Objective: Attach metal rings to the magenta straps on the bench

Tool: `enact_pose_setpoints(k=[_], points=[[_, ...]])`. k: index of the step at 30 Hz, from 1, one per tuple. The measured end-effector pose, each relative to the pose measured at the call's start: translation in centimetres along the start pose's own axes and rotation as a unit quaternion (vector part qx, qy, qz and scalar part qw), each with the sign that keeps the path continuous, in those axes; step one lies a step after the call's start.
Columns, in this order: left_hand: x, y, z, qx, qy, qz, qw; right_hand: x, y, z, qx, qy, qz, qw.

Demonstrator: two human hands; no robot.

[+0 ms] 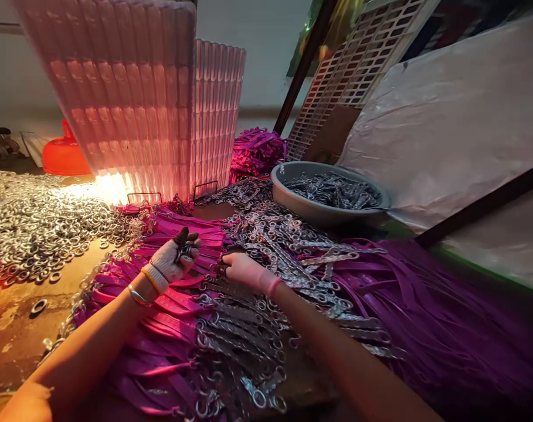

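Observation:
My left hand (173,261), in a white knit glove with dark fingertips, is turned palm up with its fingers curled round several small metal rings (186,251). Close to its right, my right hand (244,271) wears a thin pale glove. Its fingertips are pinched together at the end of the magenta straps (160,305); the small dark piece between them is too hidden to name. Under both hands the straps lie side by side in a long row. Braided metal pieces with ring ends (244,328) lie along the straps' right ends.
A heap of metal rings (50,217) spreads at left, with one loose ring (38,306) nearer. A grey basin (328,214) holds more metal pieces. Ribbed plastic trays (129,105) stand upright behind, near an orange-red lamp shade (66,155). More purple straps (424,299) drape at right.

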State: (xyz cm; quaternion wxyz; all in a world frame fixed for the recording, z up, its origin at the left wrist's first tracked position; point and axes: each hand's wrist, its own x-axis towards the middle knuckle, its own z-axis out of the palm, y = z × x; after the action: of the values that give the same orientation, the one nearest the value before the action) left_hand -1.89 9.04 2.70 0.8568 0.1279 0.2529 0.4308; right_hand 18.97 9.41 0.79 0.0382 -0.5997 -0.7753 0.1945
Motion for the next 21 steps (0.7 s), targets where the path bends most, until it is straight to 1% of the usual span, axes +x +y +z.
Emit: enact_pose_setpoints(k=[2, 4, 7, 9, 11, 12, 14, 17, 19, 21], points=[[-0.7, 0.1, -0.7, 0.026, 0.028, -0.001, 0.999, 0.3, -0.9, 0.5, -0.013, -0.012, -0.019, 1.000], [-1.4, 0.3, -1.5, 0.031, 0.039, -0.004, 0.999, 0.2, -1.6, 0.7, -0.023, -0.018, -0.032, 0.999], [-2.2, 0.6, -2.6, 0.019, 0.031, -0.028, 0.999, -0.6, -2.0, 1.1, -0.024, -0.012, -0.060, 0.998], [-2.5, 0.7, -2.9, 0.016, 0.015, -0.047, 0.999, -1.3, -2.1, 1.5, -0.016, 0.000, -0.081, 0.997], [-2.6, 0.6, -2.8, 0.011, -0.001, -0.049, 0.999, -1.8, -2.3, 1.9, -0.009, 0.004, -0.091, 0.996], [-2.5, 0.5, -2.7, 0.011, -0.001, -0.045, 0.999, -1.9, -2.5, 2.1, -0.006, 0.003, -0.092, 0.996], [-2.2, 0.3, -2.3, 0.019, 0.026, -0.037, 0.999, -1.9, -3.0, 2.5, -0.002, -0.006, -0.096, 0.995], [-1.3, 0.1, -1.7, 0.042, 0.079, -0.046, 0.995, -1.8, -4.0, 3.1, 0.000, -0.031, -0.114, 0.993], [-0.7, 0.2, -1.5, 0.053, 0.096, -0.052, 0.993, -1.9, -4.5, 3.2, -0.004, -0.048, -0.117, 0.992], [-0.3, 0.4, -1.3, 0.069, 0.108, -0.055, 0.990, -2.2, -4.5, 3.2, -0.006, -0.059, -0.104, 0.993]])
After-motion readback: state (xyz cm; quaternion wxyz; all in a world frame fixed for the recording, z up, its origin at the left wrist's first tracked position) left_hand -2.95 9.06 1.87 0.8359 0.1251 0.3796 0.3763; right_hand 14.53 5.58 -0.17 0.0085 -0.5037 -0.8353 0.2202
